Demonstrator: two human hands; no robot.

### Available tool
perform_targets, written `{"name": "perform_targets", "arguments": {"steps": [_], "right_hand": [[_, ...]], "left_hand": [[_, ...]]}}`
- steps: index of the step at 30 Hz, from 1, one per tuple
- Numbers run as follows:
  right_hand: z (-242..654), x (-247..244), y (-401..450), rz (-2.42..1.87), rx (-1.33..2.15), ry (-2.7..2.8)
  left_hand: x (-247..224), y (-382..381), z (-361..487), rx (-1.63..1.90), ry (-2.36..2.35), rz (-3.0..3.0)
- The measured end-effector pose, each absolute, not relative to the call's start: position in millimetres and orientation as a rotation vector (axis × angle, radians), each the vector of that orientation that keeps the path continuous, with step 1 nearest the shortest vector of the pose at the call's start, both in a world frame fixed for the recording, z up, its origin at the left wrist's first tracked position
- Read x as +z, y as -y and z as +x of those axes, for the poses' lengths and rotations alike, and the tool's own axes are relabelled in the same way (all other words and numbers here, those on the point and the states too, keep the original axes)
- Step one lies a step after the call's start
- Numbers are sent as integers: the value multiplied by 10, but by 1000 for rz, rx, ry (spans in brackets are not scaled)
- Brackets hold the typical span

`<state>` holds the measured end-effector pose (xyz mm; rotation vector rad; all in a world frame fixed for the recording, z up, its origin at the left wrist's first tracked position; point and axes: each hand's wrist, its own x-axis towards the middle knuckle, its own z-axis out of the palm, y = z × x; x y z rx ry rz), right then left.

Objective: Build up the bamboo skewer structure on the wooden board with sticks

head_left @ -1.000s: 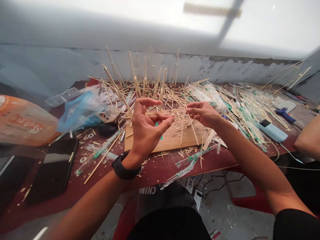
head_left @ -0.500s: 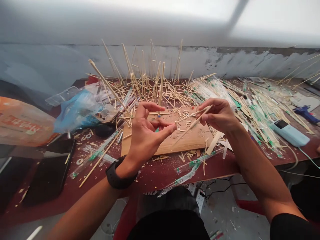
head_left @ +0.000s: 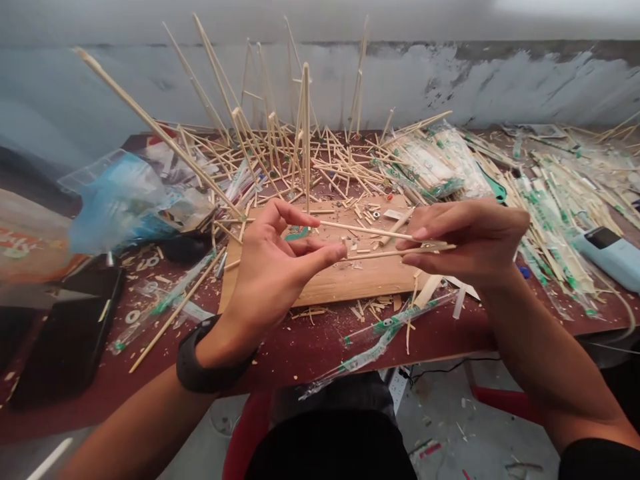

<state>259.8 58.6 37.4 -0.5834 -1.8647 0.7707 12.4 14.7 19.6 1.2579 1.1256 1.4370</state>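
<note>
Two thin wooden sticks meet in a narrow V, the upper stick [head_left: 367,229] and the lower stick [head_left: 375,254]. My right hand [head_left: 467,239] pinches them near their joined right end. The free left ends reach my left hand [head_left: 287,257], the upper one at the index fingertip and the lower one by the thumb tip. The left thumb and index finger stand apart, and whether they press on the stick ends is unclear. Beneath both hands lies a wooden board [head_left: 320,291] strewn with stick pieces and shavings.
Tall sticks [head_left: 306,133] stand upright behind the board, among a heap of cut sticks. Plastic bags [head_left: 125,200] and a black phone [head_left: 70,340] lie left. On the right are wrapped sticks [head_left: 555,233] and a light blue device [head_left: 607,257]. Plastic wrappers [head_left: 380,337] lie at the front.
The view has moved closer and shifted. The sticks in my right hand have turned, so both free ends now point left toward my left hand, where before one pointed down.
</note>
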Motion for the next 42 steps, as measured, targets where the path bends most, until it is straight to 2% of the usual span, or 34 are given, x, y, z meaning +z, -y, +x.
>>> {"name": "perform_targets", "arguments": {"steps": [13,42], "right_hand": [[2490,282,-536,-262,559,1942],[2426,226,-522,-270,555,2036]], "left_hand": [[295,-16,206,1407,-1107,1129],[318,15,267,1395,-1185,1230]]}}
